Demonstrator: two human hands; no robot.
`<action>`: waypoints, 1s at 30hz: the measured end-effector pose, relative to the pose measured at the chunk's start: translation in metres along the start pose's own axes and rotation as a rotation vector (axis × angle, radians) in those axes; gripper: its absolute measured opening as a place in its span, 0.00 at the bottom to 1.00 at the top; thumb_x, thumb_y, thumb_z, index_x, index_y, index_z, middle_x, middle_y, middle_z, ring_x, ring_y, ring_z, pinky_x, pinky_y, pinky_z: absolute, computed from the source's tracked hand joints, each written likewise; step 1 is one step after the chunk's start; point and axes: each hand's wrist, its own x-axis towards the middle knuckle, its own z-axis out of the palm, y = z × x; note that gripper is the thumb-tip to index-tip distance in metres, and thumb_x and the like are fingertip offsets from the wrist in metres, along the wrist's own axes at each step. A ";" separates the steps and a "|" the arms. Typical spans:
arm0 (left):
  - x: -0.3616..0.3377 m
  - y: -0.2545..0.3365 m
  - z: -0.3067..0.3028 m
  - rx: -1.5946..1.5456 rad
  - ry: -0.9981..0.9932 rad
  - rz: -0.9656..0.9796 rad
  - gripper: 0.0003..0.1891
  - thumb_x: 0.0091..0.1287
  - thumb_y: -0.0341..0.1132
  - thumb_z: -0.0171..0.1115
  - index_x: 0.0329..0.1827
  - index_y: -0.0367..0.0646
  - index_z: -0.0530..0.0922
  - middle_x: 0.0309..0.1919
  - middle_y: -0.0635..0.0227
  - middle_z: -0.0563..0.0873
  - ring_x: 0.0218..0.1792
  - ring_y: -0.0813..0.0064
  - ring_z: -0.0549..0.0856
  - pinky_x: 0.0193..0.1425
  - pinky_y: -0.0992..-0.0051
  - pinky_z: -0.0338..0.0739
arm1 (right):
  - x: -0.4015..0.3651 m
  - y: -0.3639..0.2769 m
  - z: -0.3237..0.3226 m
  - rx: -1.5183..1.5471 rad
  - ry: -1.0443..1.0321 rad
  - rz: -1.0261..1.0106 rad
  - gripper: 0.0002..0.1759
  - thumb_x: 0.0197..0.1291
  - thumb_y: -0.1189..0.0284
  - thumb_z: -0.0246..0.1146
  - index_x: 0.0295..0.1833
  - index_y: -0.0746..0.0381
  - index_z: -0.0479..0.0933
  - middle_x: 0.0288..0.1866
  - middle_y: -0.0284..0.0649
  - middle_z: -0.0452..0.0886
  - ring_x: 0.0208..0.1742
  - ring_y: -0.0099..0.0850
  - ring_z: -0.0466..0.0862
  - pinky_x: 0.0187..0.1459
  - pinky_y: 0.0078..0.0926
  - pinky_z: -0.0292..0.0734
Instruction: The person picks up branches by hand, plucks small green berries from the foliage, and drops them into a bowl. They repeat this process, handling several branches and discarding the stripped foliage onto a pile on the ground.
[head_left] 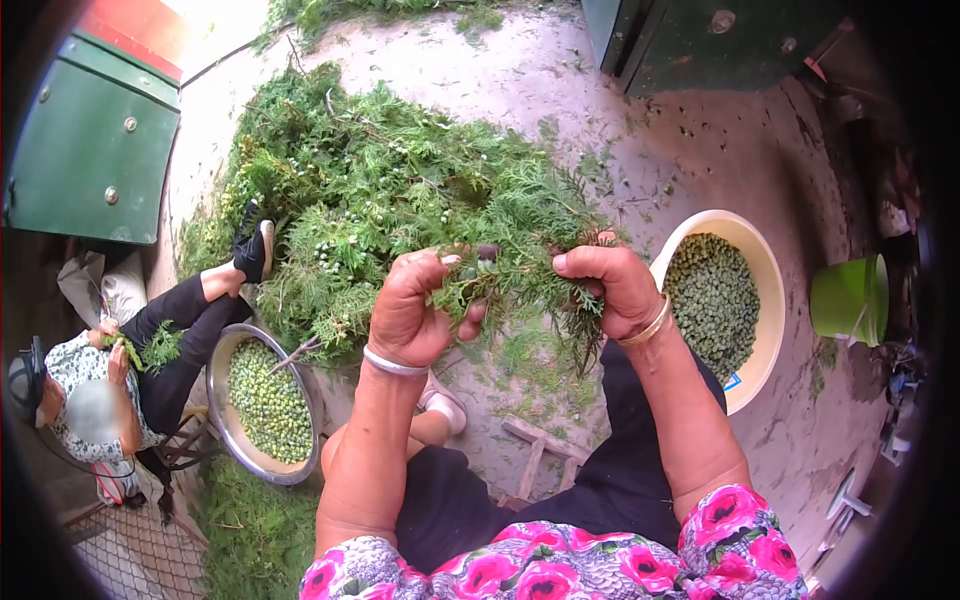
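My right hand is closed on the sprig, thumb pressing the leafy stem against my bent fingers. My left hand curls at the other end of it, palm side turned inward; leaves cover the fingertips, so I can't tell whether they pinch anything or only cup the greenery. The sprig is held up between my two hands, in front of me and over my lap, with the pile beyond it.

I take the step in hand to be picking berries off this sprig: the right hand steadies, the left works. As I judge it, the next move calls for a firm right hold, the left fingers feeling through the leaves for a berry, and a light pull that brings little foliage along.

Just beside my right forearm stands the tub, with plenty of berries in it, so that side seems the handy place for a drop. Farther right is the bucket.

To my left, the basin also holds berries, with a twig across its rim. Past it sits a co-worker, hands around another piece of greenery.
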 end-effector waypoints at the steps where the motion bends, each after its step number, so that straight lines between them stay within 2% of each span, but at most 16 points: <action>1: -0.001 -0.001 0.000 0.084 -0.020 -0.010 0.21 0.71 0.41 0.47 0.53 0.28 0.74 0.42 0.46 0.84 0.28 0.58 0.84 0.17 0.66 0.79 | 0.000 -0.001 0.001 0.012 -0.036 0.022 0.07 0.50 0.76 0.64 0.23 0.57 0.76 0.19 0.23 0.72 0.18 0.13 0.63 0.21 0.16 0.54; 2: -0.002 -0.007 0.004 0.172 0.041 0.105 0.21 0.71 0.42 0.51 0.53 0.28 0.74 0.38 0.46 0.84 0.25 0.60 0.84 0.13 0.69 0.75 | 0.000 -0.001 0.001 0.023 -0.071 0.044 0.07 0.50 0.76 0.64 0.23 0.57 0.76 0.19 0.24 0.71 0.18 0.13 0.63 0.21 0.16 0.53; 6: -0.006 0.000 0.012 0.229 0.010 0.047 0.20 0.69 0.41 0.57 0.53 0.30 0.75 0.38 0.48 0.84 0.25 0.64 0.83 0.12 0.74 0.70 | 0.002 0.001 -0.002 0.020 -0.088 0.024 0.08 0.50 0.76 0.63 0.22 0.56 0.75 0.19 0.24 0.70 0.18 0.13 0.62 0.20 0.16 0.52; 8: -0.008 0.003 0.020 0.293 0.127 0.022 0.14 0.64 0.38 0.65 0.43 0.35 0.80 0.29 0.57 0.84 0.18 0.71 0.81 0.15 0.79 0.68 | 0.003 0.003 -0.005 -0.009 -0.087 -0.004 0.08 0.50 0.77 0.64 0.21 0.57 0.75 0.18 0.24 0.70 0.17 0.13 0.61 0.20 0.17 0.51; 12: -0.006 -0.004 0.020 0.227 0.068 0.077 0.12 0.63 0.33 0.65 0.46 0.36 0.78 0.31 0.60 0.82 0.25 0.69 0.81 0.15 0.79 0.66 | 0.004 0.005 -0.007 0.004 -0.067 0.005 0.09 0.50 0.77 0.64 0.21 0.57 0.74 0.18 0.24 0.70 0.17 0.14 0.61 0.21 0.17 0.50; 14: -0.004 -0.006 0.027 0.381 0.321 0.175 0.08 0.61 0.28 0.63 0.41 0.38 0.78 0.29 0.65 0.82 0.25 0.73 0.82 0.17 0.80 0.69 | 0.005 0.006 -0.006 0.034 -0.030 0.000 0.09 0.49 0.77 0.64 0.20 0.57 0.74 0.18 0.24 0.70 0.18 0.14 0.61 0.21 0.17 0.50; 15: -0.003 -0.007 0.029 0.378 0.320 0.170 0.08 0.61 0.28 0.63 0.41 0.38 0.78 0.29 0.65 0.82 0.25 0.73 0.82 0.17 0.80 0.69 | 0.005 0.007 -0.007 0.034 -0.025 0.001 0.09 0.49 0.77 0.64 0.20 0.57 0.74 0.18 0.24 0.70 0.18 0.14 0.61 0.21 0.17 0.50; 18: 0.001 -0.003 0.025 0.787 0.492 0.302 0.06 0.59 0.24 0.61 0.38 0.40 0.79 0.30 0.73 0.83 0.26 0.82 0.82 0.21 0.82 0.74 | 0.004 0.005 -0.004 0.008 -0.060 -0.044 0.07 0.49 0.78 0.65 0.22 0.59 0.75 0.19 0.25 0.71 0.19 0.15 0.64 0.22 0.18 0.54; 19: 0.003 -0.004 0.026 0.786 0.491 0.295 0.06 0.59 0.24 0.61 0.38 0.40 0.79 0.30 0.73 0.83 0.26 0.82 0.82 0.21 0.82 0.74 | 0.003 0.006 -0.002 0.010 -0.055 -0.041 0.07 0.49 0.78 0.65 0.22 0.59 0.75 0.19 0.25 0.71 0.19 0.15 0.64 0.22 0.18 0.54; 21: 0.007 -0.008 0.031 0.760 0.667 0.472 0.02 0.57 0.23 0.62 0.31 0.38 0.81 0.21 0.77 0.79 0.22 0.87 0.78 0.16 0.86 0.64 | 0.002 0.008 0.000 0.017 -0.089 -0.066 0.07 0.49 0.79 0.65 0.23 0.59 0.76 0.21 0.26 0.73 0.20 0.15 0.67 0.22 0.18 0.56; 22: 0.009 -0.011 0.041 0.654 0.769 0.524 0.03 0.56 0.23 0.63 0.32 0.37 0.81 0.21 0.75 0.80 0.22 0.86 0.78 0.16 0.85 0.65 | 0.005 0.010 -0.003 -0.014 -0.119 -0.082 0.05 0.51 0.77 0.64 0.25 0.60 0.77 0.22 0.28 0.75 0.20 0.17 0.70 0.22 0.18 0.59; 23: 0.010 -0.006 0.027 0.846 0.731 0.674 0.04 0.57 0.23 0.62 0.35 0.37 0.80 0.23 0.70 0.81 0.21 0.83 0.77 0.18 0.84 0.67 | 0.002 0.006 -0.003 -0.012 -0.112 -0.081 0.05 0.51 0.77 0.64 0.25 0.60 0.77 0.22 0.28 0.75 0.20 0.17 0.70 0.22 0.18 0.59; 25: 0.003 0.030 -0.012 0.292 0.792 0.523 0.07 0.60 0.25 0.61 0.41 0.37 0.79 0.27 0.64 0.82 0.21 0.79 0.77 0.20 0.81 0.68 | -0.006 -0.009 0.001 0.208 0.101 -0.073 0.03 0.53 0.76 0.63 0.27 0.61 0.77 0.22 0.29 0.76 0.20 0.18 0.71 0.22 0.19 0.62; 27: -0.008 0.050 -0.029 -0.008 0.571 0.420 0.08 0.64 0.28 0.58 0.45 0.38 0.77 0.30 0.60 0.81 0.23 0.75 0.77 0.22 0.78 0.69 | 0.005 0.000 -0.013 0.332 0.186 -0.093 0.04 0.55 0.74 0.61 0.28 0.59 0.76 0.19 0.27 0.72 0.18 0.19 0.71 0.22 0.22 0.66; 29: -0.010 0.046 -0.031 -0.058 0.342 0.359 0.09 0.70 0.34 0.54 0.46 0.38 0.76 0.34 0.56 0.80 0.28 0.70 0.77 0.28 0.72 0.72 | 0.014 0.005 -0.027 0.563 0.020 -0.093 0.05 0.54 0.74 0.62 0.28 0.56 0.73 0.17 0.24 0.67 0.17 0.19 0.67 0.24 0.25 0.69; 30: -0.010 0.040 -0.027 -0.057 0.294 0.334 0.11 0.70 0.37 0.55 0.45 0.38 0.77 0.35 0.55 0.80 0.31 0.68 0.77 0.31 0.71 0.73 | 0.014 0.005 -0.023 0.484 0.204 -0.098 0.07 0.52 0.73 0.65 0.27 0.55 0.72 0.16 0.23 0.63 0.16 0.20 0.64 0.25 0.28 0.70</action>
